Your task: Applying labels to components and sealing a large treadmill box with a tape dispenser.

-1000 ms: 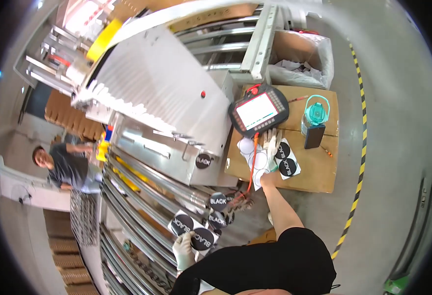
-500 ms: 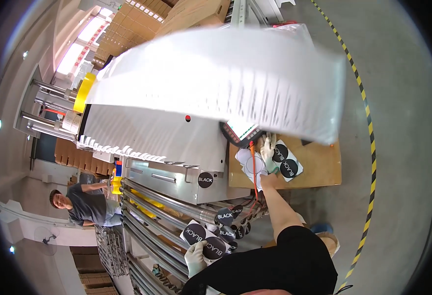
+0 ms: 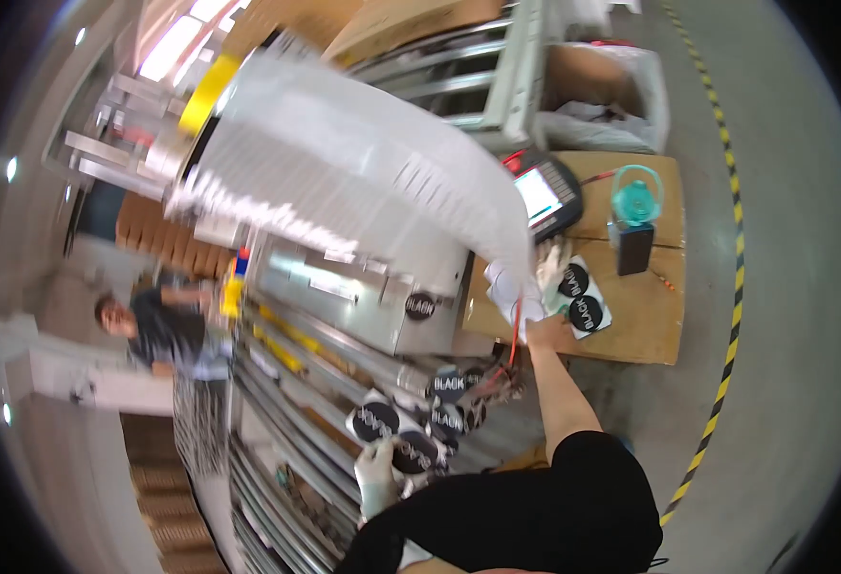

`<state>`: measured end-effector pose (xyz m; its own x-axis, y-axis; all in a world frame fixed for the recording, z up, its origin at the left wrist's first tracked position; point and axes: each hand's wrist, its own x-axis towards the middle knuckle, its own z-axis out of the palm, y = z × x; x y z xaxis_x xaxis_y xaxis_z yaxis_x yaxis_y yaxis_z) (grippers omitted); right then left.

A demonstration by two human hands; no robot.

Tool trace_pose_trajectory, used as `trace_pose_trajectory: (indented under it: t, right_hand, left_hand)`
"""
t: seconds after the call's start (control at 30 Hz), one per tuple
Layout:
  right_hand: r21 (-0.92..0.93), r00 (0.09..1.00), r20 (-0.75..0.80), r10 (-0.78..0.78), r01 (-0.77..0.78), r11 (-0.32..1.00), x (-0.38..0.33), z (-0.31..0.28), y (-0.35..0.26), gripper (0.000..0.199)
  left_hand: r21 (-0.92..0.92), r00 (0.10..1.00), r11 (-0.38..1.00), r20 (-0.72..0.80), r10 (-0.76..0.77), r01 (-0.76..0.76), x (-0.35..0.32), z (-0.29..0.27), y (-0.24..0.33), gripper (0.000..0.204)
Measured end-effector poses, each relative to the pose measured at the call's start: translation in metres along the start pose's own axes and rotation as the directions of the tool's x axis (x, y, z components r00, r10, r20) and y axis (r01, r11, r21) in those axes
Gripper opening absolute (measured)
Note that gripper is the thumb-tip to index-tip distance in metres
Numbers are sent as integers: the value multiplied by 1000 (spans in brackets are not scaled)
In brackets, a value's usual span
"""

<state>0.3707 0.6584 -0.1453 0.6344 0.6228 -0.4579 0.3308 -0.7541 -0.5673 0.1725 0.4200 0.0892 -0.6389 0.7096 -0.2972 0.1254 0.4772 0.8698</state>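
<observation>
Near the lower middle, my left hand [image 3: 376, 471], in a pale glove, pinches the edge of a white sheet bearing round black stickers [image 3: 375, 421]. Farther right, my right hand [image 3: 552, 273], gloved with a bare wrist, lies on a cardboard box [image 3: 621, 346]. Its fingers are stretched out, slightly blurred, holding nothing that I can see. Touching or close to its right side is another sheet of round black stickers [image 3: 588, 312]. White sheets [image 3: 504, 287] lie on its left. A long translucent white strip [image 3: 382, 143] curves over from the machine, its end just above that hand.
A handheld control panel [image 3: 546, 194] with a lit screen and a teal-lidded cup [image 3: 636, 215] stand on the box. Metal rollers [image 3: 296, 421] run at lower left. Beyond them stands a person [image 3: 170, 325]. A lined bin [image 3: 602, 96] is at the back. Black-and-yellow tape [image 3: 734, 210] marks the floor.
The view has swung, so things sit lower or farther right. The strip's free end has dropped and moved left, uncovering the panel, cup and bin. Both hands stay nearly where they were.
</observation>
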Motion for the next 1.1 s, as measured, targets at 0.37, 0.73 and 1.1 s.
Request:
trace_pose_trajectory:
  t: [0.37,0.73,1.1]
  right_hand:
    - [492,-249,799,-548,-255,833,-194,-80,-18,28]
    - [558,-313,816,-487,199,806,-283,-119,-11,17]
    - [775,588,-323,-742,614,149,-118,-163,-155,24]
  left_hand:
    - [154,980,976,147,132,-154,-29,1,24,17]
    - [-493,990,859,50,-131,139,-48,-102,-3,22]
    - [-782,998,623,50,27,22,-61,-169,-81,7]
